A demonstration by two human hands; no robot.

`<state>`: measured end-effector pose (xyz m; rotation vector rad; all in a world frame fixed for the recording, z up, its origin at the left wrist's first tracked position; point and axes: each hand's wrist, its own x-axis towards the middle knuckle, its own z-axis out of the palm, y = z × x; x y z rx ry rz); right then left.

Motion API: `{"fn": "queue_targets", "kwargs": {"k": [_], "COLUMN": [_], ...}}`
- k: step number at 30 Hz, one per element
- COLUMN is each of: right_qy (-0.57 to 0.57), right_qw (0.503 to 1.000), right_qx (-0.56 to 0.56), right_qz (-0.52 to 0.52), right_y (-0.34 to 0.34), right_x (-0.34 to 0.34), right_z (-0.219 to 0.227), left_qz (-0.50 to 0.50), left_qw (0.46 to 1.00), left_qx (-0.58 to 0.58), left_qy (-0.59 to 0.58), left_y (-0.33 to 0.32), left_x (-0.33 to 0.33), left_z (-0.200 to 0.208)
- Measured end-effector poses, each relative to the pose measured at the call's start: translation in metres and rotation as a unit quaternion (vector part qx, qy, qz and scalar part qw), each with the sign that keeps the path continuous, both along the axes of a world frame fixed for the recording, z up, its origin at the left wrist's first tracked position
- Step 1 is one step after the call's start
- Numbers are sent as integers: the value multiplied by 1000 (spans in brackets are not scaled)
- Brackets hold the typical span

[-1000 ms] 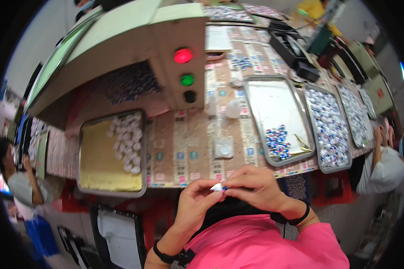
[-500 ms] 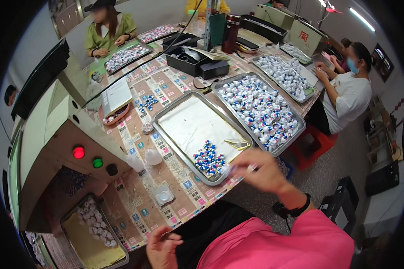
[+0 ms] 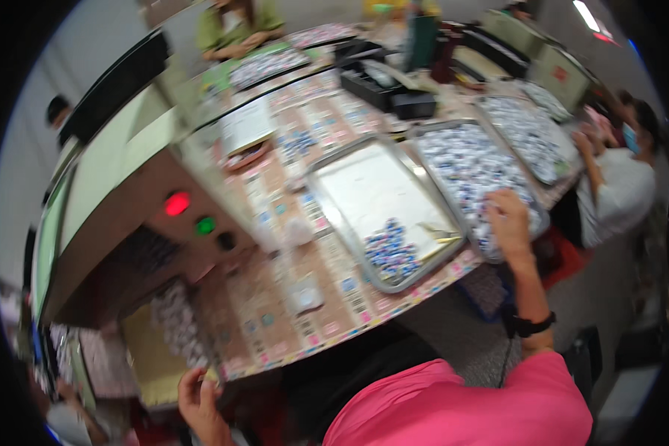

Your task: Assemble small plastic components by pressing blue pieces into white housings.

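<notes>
My right hand [image 3: 509, 223] is over the near edge of a metal tray [image 3: 428, 172] heaped with small white, blue and pink pieces [image 3: 468, 157]. Its fingers point down and are blurred, so a grip cannot be made out. Lower left, my left hand [image 3: 199, 405] hangs with fingers loosely bent and apart, nothing visible in it. It is beside a tray with a yellowish bottom [image 3: 147, 349] that holds a row of white pieces [image 3: 177, 323]. Between my hands lies a white-lined tray [image 3: 364, 178] with a pile of small blue and white pieces [image 3: 392, 249] in its near corner.
A beige machine [image 3: 137, 215] with red and green lights stands at the left. Beyond are a pink dish [image 3: 249, 157] under papers, black boxes [image 3: 379, 85] and further filled trays. One co-worker sits at the right [image 3: 621, 178], another across the table [image 3: 241, 26].
My right hand has moved right and away from me, from the white-lined tray's corner to the heaped tray. My left hand has shifted left and lower. The whole view has swung and blurred.
</notes>
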<state>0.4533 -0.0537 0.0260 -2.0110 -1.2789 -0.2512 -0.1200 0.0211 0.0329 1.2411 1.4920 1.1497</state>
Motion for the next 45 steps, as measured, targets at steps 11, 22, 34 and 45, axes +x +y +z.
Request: {"fn": "queue_targets", "kwargs": {"k": [11, 22, 34, 45], "right_qy": [-34, 106, 131, 111], "right_qw": [989, 960, 956, 977], "right_qx": [-10, -29, -39, 7], "right_qz": [141, 256, 258, 180], "right_y": [-10, -2, -4, 19], "right_x": [-92, -165, -166, -137], "right_z": [17, 28, 24, 11], "left_qz": [-12, -60, 29, -42], "left_qw": [885, 838, 925, 749], "left_qx": [183, 186, 215, -107], "left_qy": [427, 510, 311, -652], "left_y": [34, 65, 69, 29], "left_x": [-33, -13, -30, -8], "left_z": [-8, -42, -41, -2]}}
